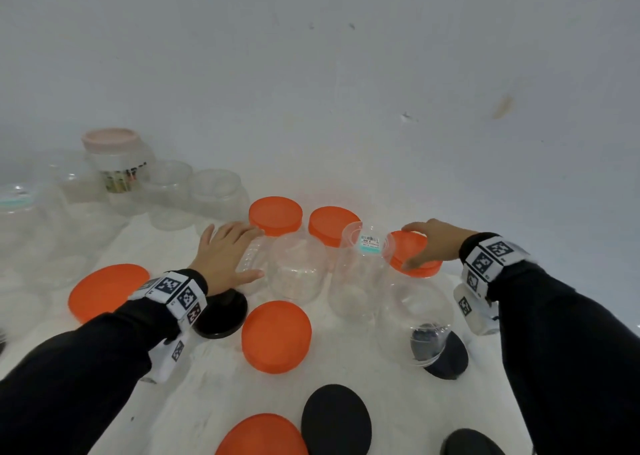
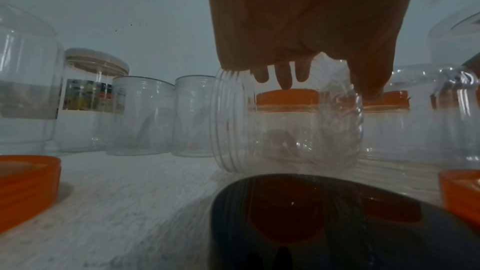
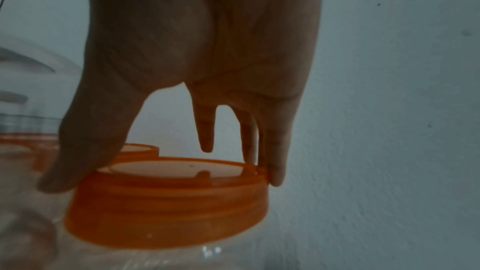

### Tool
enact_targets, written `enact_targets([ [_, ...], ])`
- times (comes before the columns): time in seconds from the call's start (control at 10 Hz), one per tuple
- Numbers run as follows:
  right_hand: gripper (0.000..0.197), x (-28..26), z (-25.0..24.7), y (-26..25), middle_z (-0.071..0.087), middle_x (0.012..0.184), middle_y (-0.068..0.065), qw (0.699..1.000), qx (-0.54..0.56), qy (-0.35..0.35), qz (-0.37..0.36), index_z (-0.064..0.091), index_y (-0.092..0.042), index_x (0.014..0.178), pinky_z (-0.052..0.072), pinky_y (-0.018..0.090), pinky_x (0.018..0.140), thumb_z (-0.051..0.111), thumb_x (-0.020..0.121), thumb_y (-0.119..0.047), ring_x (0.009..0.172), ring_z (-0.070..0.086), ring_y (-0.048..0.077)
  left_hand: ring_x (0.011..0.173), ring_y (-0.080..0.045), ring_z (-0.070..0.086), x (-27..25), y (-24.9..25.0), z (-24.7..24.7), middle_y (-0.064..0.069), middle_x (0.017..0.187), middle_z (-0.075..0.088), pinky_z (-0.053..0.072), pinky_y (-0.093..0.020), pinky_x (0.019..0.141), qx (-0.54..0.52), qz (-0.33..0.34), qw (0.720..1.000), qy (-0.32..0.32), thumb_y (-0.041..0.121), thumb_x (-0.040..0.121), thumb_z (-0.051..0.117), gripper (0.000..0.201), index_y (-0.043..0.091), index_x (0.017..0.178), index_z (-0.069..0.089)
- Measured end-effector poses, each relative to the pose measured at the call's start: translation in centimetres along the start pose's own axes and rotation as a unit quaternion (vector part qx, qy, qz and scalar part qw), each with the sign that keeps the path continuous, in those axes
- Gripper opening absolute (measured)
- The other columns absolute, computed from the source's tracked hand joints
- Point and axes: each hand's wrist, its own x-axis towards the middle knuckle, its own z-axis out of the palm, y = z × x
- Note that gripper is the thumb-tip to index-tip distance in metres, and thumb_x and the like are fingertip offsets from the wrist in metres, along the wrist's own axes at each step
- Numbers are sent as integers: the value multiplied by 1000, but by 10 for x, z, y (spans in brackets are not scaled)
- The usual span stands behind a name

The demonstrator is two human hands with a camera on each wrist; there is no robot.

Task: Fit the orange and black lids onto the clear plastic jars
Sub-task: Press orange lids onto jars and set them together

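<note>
1. Nearest me, at the bottom edge of the head view, I see an orange lid (image 1: 265,435) and a black lid (image 1: 336,420) lying flat on the white table (image 1: 194,402), with another black lid (image 1: 472,442) to their right.
2. A little farther in lies a loose orange lid (image 1: 276,337), and a large orange lid (image 1: 105,290) sits to the left of my left sleeve.
3. My left hand (image 1: 227,254) rests with spread, relaxed fingers on a clear jar lying on its side (image 1: 294,267); the left wrist view shows fingertips (image 2: 285,73) draped over its top, not curled round it.
4. My right hand (image 1: 434,243) grips a tilted orange lid (image 1: 412,254), thumb and fingers on its rim, over a clear jar (image 1: 415,312) at the right.
5. An open upright jar with a price sticker (image 1: 363,264) stands between the two hands.
6. Two capped jars with orange lids (image 1: 275,215) stand behind.
7. Far left, empty clear jars (image 1: 194,195) cluster by the wall.
</note>
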Motion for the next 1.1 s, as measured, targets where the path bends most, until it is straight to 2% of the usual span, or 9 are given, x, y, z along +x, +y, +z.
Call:
enact_targets([
  [0.1,94,5,6,5,43,137,4,1000,4,-15,-3,29,-32,142,43,40,98,77,64,-55,120,47,25,139,-19,14,2,-1,0,4,148,26,-1,-47,112,-3,2,1000,-10,76,53,16,102,28,142,25],
  [0.2,89,6,7,12,42,138,5,999,25,-19,-8,27,-32,143,48,39,92,74,70,-51,118,48,26,139,-20,15,3,-1,0,3,148,27,0,-47,112,-3,2,1000,-6,76,53,17,102,27,142,27],
  [0.3,87,6,7,15,39,136,8,997,76,-18,7,31,-27,142,57,33,75,78,70,-43,107,54,27,138,-22,19,2,-1,1,1,146,31,2,-49,112,-15,10,1000,9,76,55,21,100,26,141,31],
  [0.4,83,10,9,14,35,131,14,996,83,31,34,40,-16,133,53,36,81,80,66,-45,96,58,28,137,-23,22,0,-1,1,0,144,34,2,-51,111,-30,14,999,19,75,56,24,98,24,140,35],
  [0.5,71,12,10,13,35,128,15,994,81,69,36,47,-10,123,41,32,82,79,69,-42,94,49,25,137,-22,22,0,-1,2,0,144,34,2,-51,111,-27,14,999,21,74,56,24,98,24,139,35],
  [0.6,65,13,10,14,38,129,14,994,85,73,10,52,-11,124,39,32,90,79,71,-37,106,48,27,137,-23,22,0,-2,3,0,144,35,3,-51,111,-25,15,999,25,74,56,24,98,23,139,36],
  [0.8,56,14,10,10,43,131,8,985,148,60,-66,55,-15,124,41,36,99,78,74,-17,117,50,26,137,-21,20,3,-2,3,1,145,33,1,-50,112,-23,11,999,21,74,56,23,98,24,140,34],
  [1.0,60,14,8,7,42,140,2,969,214,2,-120,49,-18,127,40,34,102,74,75,-1,126,45,23,137,-22,22,3,-3,3,0,144,35,2,-51,112,-23,13,999,24,74,56,24,98,24,139,35],
  [1.1,64,15,8,7,38,143,1,973,194,-17,-123,46,-21,132,36,37,108,72,76,0,131,40,22,137,-22,21,3,-3,3,1,144,34,2,-50,112,-18,12,1000,20,75,56,23,98,24,140,34],
])
